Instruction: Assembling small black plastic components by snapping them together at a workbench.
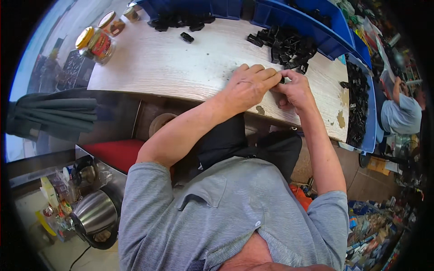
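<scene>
Near the front edge of the white wood-grain table (181, 67), both my hands meet fingertip to fingertip. Between them a small black plastic part (282, 80) shows only in part; fingers cover the rest. My left hand (251, 85) is closed, back upward, with its fingertips on the part. From the other side, my right hand (294, 91) pinches it between thumb and fingers. Just beyond the hands lies a heap of black plastic parts (289, 49). A single black part (186, 37) sits apart, short of another black pile (176, 21) at the far edge.
Blue bins (307, 22) line the table's far side. Another blue bin (371, 122) full of black parts stands at the right. Jars (97, 45) stand at the far left corner. A steel kettle (96, 211) is at lower left. Another person (402, 113) is at far right.
</scene>
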`<act>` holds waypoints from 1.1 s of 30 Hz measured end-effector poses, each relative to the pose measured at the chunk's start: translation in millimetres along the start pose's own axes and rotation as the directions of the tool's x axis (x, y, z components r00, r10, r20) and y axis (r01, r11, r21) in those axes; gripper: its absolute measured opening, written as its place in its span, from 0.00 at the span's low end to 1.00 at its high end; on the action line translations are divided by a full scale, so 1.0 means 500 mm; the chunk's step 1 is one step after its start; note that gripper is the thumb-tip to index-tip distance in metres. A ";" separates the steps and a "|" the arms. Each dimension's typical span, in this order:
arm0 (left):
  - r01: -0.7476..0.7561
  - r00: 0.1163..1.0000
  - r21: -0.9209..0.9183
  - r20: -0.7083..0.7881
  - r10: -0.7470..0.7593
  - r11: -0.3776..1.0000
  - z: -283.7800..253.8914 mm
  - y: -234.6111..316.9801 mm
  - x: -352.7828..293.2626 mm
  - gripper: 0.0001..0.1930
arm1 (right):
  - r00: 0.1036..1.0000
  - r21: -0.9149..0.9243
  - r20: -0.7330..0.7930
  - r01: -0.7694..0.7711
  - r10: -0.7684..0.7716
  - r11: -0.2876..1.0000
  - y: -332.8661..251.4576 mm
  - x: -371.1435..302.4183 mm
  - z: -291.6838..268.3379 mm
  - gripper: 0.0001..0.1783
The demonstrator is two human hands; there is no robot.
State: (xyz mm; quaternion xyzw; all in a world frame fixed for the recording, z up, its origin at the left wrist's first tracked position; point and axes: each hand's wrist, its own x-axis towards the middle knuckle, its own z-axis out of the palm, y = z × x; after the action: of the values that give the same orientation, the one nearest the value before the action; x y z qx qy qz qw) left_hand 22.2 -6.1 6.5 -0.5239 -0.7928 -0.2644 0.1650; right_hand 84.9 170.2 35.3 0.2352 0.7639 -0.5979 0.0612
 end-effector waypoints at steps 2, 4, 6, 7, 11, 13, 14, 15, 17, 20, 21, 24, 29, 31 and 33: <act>0.002 1.000 0.016 -0.004 -0.002 1.000 -0.001 0.004 0.000 0.23 | 1.000 -0.026 -0.018 0.007 -0.007 1.000 -0.005 -0.004 0.000 0.14; -0.002 1.000 0.024 -0.008 0.003 1.000 -0.001 0.007 -0.002 0.23 | 1.000 -0.028 -0.028 0.004 -0.005 1.000 -0.002 -0.007 -0.001 0.14; 0.010 1.000 0.023 -0.027 -0.009 1.000 -0.004 0.014 -0.006 0.24 | 0.999 -0.020 -0.018 0.038 -0.038 0.999 0.016 0.007 -0.001 0.14; 0.001 0.999 0.019 -0.035 -0.001 1.000 -0.006 0.015 -0.011 0.24 | 0.998 -0.008 0.007 0.066 -0.066 0.998 0.009 0.005 0.004 0.13; -0.049 0.994 0.143 -0.090 0.062 0.989 -0.016 0.014 -0.028 0.26 | 0.999 -0.100 0.010 0.042 -0.041 0.994 -0.002 -0.004 0.016 0.16; -0.040 0.996 0.145 -0.076 0.051 0.989 -0.017 0.013 -0.025 0.27 | 0.999 -0.105 -0.007 0.040 -0.041 0.994 -0.002 -0.005 0.016 0.16; -0.044 0.995 0.144 -0.081 0.056 0.989 -0.018 0.020 -0.026 0.27 | 0.999 -0.092 -0.004 0.047 -0.047 0.995 0.001 -0.004 0.017 0.16; 0.013 1.000 0.126 -0.020 -0.010 0.992 -0.020 0.030 -0.033 0.26 | 0.999 -0.079 0.001 0.053 -0.053 0.996 0.004 -0.004 0.016 0.16; 0.074 0.996 0.116 0.036 -0.079 0.991 -0.020 0.037 -0.039 0.26 | 0.997 -0.125 0.018 0.082 -0.080 0.989 0.008 -0.006 0.013 0.16; 0.056 0.998 0.125 -0.003 -0.056 0.991 -0.011 0.034 -0.043 0.24 | 0.995 -0.137 0.033 0.098 -0.095 0.986 0.008 -0.007 0.008 0.15; 0.052 0.999 0.113 -0.020 -0.050 0.992 -0.012 0.029 -0.041 0.23 | 0.996 -0.104 0.033 0.089 -0.087 0.991 0.008 -0.007 0.006 0.15; 0.050 0.997 0.079 -0.061 -0.045 0.996 -0.008 0.030 -0.038 0.20 | 0.994 -0.078 0.036 0.111 -0.108 0.991 0.010 -0.007 0.003 0.14; 0.224 0.922 0.056 -0.336 -0.193 0.973 -0.032 -0.050 -0.049 0.21 | 0.999 0.012 -0.035 0.033 -0.032 0.999 0.005 -0.036 -0.019 0.15; 0.384 0.846 0.227 -0.475 -0.243 0.895 -0.069 -0.140 -0.058 0.22 | 0.996 0.109 -0.062 -0.052 0.059 0.993 0.005 -0.057 -0.048 0.19; 0.498 0.794 0.275 -0.527 -0.304 0.822 -0.093 -0.213 -0.064 0.18 | 0.986 0.167 -0.148 -0.049 0.075 0.985 0.027 -0.058 -0.104 0.20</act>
State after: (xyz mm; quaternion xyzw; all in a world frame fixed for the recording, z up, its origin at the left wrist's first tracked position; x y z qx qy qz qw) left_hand -63.5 -90.4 0.6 -0.2160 -0.8616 -0.2424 0.3902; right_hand 125.9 213.2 48.6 0.3085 0.7072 -0.6362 0.0013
